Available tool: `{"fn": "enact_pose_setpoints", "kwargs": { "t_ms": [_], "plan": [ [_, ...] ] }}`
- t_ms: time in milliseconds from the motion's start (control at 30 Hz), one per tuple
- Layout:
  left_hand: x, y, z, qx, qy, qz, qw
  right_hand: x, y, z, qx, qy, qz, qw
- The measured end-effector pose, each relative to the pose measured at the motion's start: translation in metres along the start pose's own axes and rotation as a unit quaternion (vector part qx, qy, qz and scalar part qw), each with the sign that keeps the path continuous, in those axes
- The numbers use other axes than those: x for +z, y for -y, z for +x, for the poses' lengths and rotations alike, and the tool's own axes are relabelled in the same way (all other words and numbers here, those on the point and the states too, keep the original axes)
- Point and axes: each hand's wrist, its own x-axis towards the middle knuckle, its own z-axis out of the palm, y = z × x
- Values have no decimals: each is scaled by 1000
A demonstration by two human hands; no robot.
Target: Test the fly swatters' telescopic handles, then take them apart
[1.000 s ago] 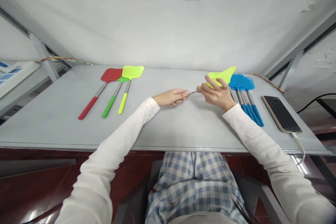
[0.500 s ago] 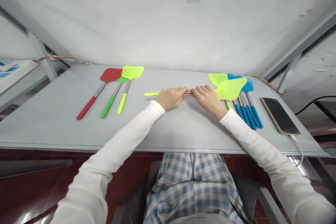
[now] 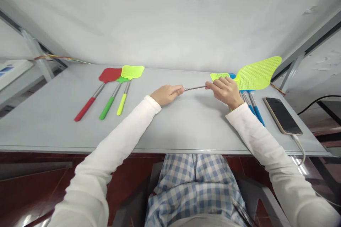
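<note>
A: What's the left hand (image 3: 167, 95) doing?

B: It's closing around one end of a thin steel shaft (image 3: 195, 88), fingers curled tight, so that end is disappearing into the fist.

A: And the right hand (image 3: 225, 91)?

B: It's gripping the same shaft farther along, fingers folded over it, just short of a yellow-green fly swatter head (image 3: 257, 73).

A: Where's that head sitting?

B: It's rising off the table, its mesh tilting up to the right above a group of blue swatters (image 3: 257, 113).

A: What else is lying around?

B: A red swatter (image 3: 109, 75), a green swatter (image 3: 122, 79) and a yellow swatter (image 3: 132, 72) are lying fanned together on the left of the grey table (image 3: 186, 124). Another yellow-green swatter head (image 3: 218, 76) is lying against the blue ones — and a phone (image 3: 282, 116) is resting on the right, its cable (image 3: 299, 147) trailing off the edge.
</note>
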Motion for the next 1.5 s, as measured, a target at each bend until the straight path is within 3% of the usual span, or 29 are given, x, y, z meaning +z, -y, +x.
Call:
{"fn": "enact_pose_setpoints", "kwargs": {
  "t_ms": [133,267,433,533,833,1200,1500],
  "plan": [
    [-9,18,-7,-34,-23,36,998,1,-13,-3,43,-32,-23,998],
    [-1,19,-9,-76,-91,157,981,7,-2,-1,35,-37,-13,999],
    [16,5,-7,-31,-125,170,977,13,28,1,-12,11,-3,1000],
    [17,2,-5,-19,-120,176,977,14,33,2,-21,-1,-3,1000],
    [8,9,-6,-18,-77,202,976,8,6,-1,-24,-50,-26,998],
    [-12,60,-15,5,-144,232,962,6,-29,-7,-2,-100,-62,993],
    [-2,47,-11,-42,-118,190,974,19,-26,-10,17,-71,-15,997]
  ]
}}
